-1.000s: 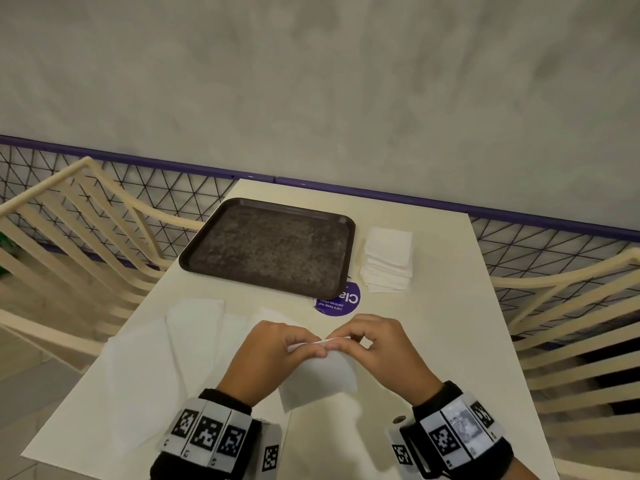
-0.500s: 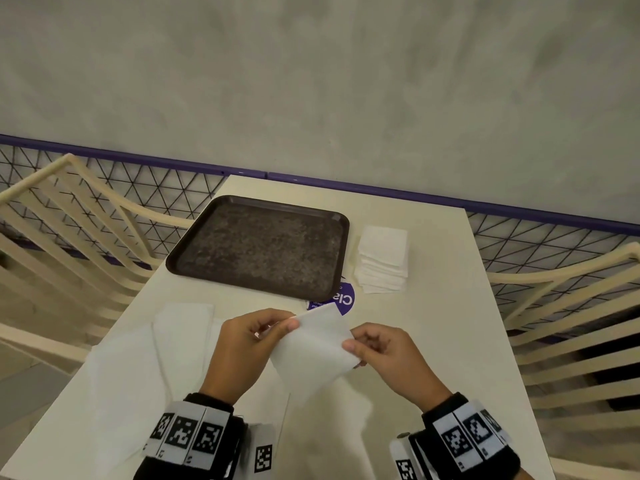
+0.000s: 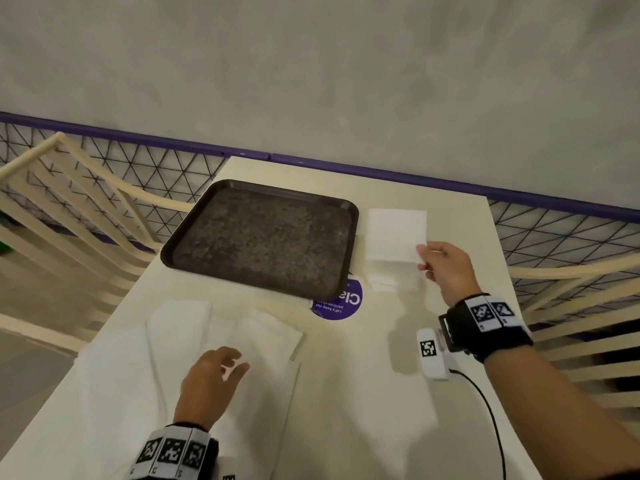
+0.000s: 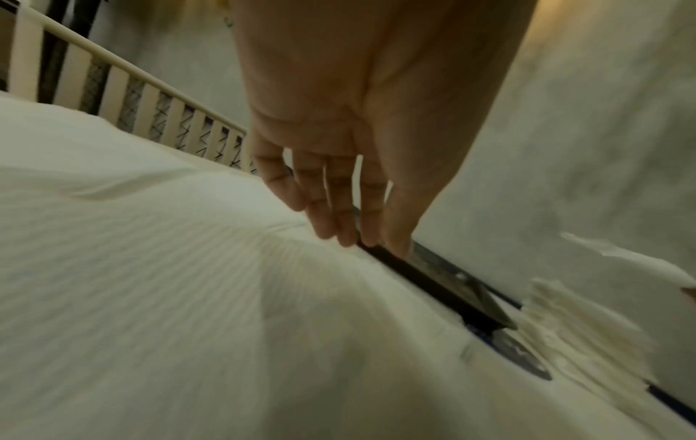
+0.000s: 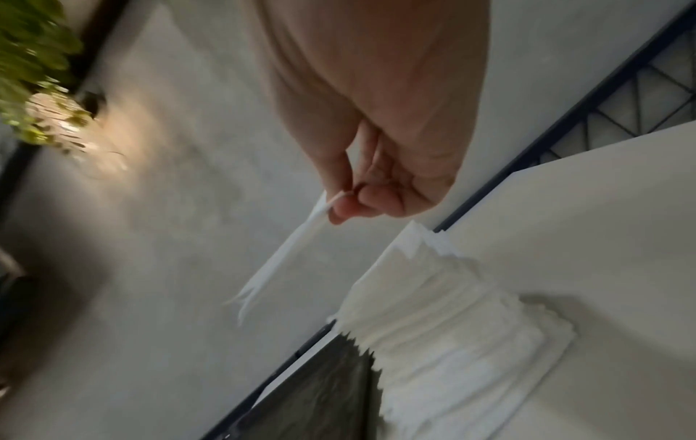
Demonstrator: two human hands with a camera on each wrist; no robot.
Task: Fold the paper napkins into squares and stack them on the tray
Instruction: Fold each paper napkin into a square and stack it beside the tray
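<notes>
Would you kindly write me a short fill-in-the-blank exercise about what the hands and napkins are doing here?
1. The right hand pinches a folded napkin by its ____.
2. That napkin hangs above the stack of folded napkins, which sits on the table to the ____ of the tray.
3. The tray holds ____ napkins.
4. The left hand reaches over the ____ napkins with relaxed fingers.

Missing words: corner; right; no; unfolded

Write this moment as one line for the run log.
right hand: pinches folded white paper napkin above stack of folded napkins | left hand: open over unfolded napkins | dark brown tray: holds none
</notes>
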